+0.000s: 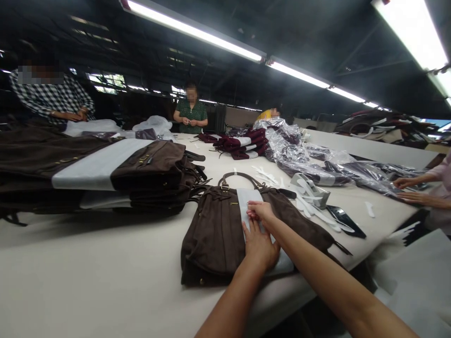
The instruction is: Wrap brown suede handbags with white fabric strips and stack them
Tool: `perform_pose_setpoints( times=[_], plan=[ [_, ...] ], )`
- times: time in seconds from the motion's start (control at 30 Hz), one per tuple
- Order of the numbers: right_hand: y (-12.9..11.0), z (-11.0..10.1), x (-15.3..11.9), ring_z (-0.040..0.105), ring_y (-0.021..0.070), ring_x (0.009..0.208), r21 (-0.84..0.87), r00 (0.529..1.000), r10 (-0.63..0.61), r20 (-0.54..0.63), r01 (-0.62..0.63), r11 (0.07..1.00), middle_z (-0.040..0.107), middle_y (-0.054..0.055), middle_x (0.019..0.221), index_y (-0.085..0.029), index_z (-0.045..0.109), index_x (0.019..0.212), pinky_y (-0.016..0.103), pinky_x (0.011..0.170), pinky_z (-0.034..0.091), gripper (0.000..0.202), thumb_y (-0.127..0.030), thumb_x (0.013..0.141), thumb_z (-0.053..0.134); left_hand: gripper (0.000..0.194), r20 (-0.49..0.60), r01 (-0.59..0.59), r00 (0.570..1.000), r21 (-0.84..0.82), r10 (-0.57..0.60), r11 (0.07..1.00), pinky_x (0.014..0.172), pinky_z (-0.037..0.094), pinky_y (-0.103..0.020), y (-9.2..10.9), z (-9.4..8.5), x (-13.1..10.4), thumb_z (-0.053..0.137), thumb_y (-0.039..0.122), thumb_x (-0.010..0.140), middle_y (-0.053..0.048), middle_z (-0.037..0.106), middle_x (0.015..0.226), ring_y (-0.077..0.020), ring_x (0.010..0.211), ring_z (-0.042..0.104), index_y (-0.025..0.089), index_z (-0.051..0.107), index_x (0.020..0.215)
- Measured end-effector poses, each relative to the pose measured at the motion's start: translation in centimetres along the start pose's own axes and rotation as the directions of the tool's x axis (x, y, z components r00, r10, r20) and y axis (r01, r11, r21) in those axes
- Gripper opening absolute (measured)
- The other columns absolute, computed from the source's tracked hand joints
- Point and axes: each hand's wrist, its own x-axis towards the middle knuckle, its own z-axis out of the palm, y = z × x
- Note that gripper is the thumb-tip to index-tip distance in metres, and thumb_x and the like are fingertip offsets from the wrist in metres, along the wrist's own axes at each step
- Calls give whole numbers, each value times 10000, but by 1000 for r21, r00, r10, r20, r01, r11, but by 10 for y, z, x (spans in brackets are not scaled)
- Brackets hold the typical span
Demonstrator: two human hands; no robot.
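A dark brown handbag [213, 239] lies on the table in front of me, its handles [243, 175] pointing away. Round its middle runs a pale white wrapping strip [246, 196]. My left hand [260, 245] rests on the strip with fingers stretched out flat. Just beyond those fingertips is my right hand [261, 211], its fingers curled and pressed together at the strip; whatever they may hold is hidden. To the right of the bag lie loose white strips [305, 199] and a dark phone-like device [346, 221].
A stack of brown bags [155, 162] with white bands fills the left of the white table [88, 272]. Maroon bags [243, 143] and plastic-wrapped bags [285, 141] lie further back. Co-workers stand behind the table; another person's hands [408, 188] touch wrapped bags at right.
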Motion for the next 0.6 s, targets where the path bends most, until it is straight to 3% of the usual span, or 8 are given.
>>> perform_pose_setpoints(
  times=[0.23, 0.33, 0.47, 0.6],
  plan=[
    [6, -2, 2, 601, 114, 429, -62, 999, -39, 27, 41, 997, 632, 25, 501, -52, 626, 1176, 128, 383, 464, 414, -77, 768, 695, 776, -52, -9, 999, -17, 9, 1000, 1169, 34, -594, -2, 5, 1, 293, 576, 919, -261, 191, 1554, -397, 1463, 68, 44, 301, 1483],
    [8, -2, 3, 600, 107, 434, -128, 997, -61, 52, 67, 990, 640, 24, 522, -60, 590, 1249, 132, 399, 468, 440, -93, 814, 648, 766, -65, -16, 998, 13, 17, 1000, 1168, 44, -594, -3, 7, 1, 302, 566, 920, -263, 216, 1548, -399, 1461, 88, 41, 314, 1478],
    [9, -2, 5, 612, 117, 461, -278, 991, -91, 101, 116, 953, 644, 20, 548, -94, 516, 1354, 164, 441, 485, 485, -138, 876, 586, 757, -67, -23, 997, 31, 25, 999, 1163, 64, -602, -3, 7, 1, 277, 588, 927, -273, 280, 1522, -407, 1447, 160, 66, 339, 1472],
    [2, -8, 10, 664, 182, 555, -495, 981, -135, 136, 185, 849, 665, 24, 598, -155, 408, 1448, 240, 534, 521, 681, -208, 825, 680, 734, -63, -26, 998, 22, 28, 999, 1157, 78, -613, -4, 6, 0, 255, 617, 928, -253, 310, 1516, -399, 1447, 175, 134, 362, 1470]
  ],
)
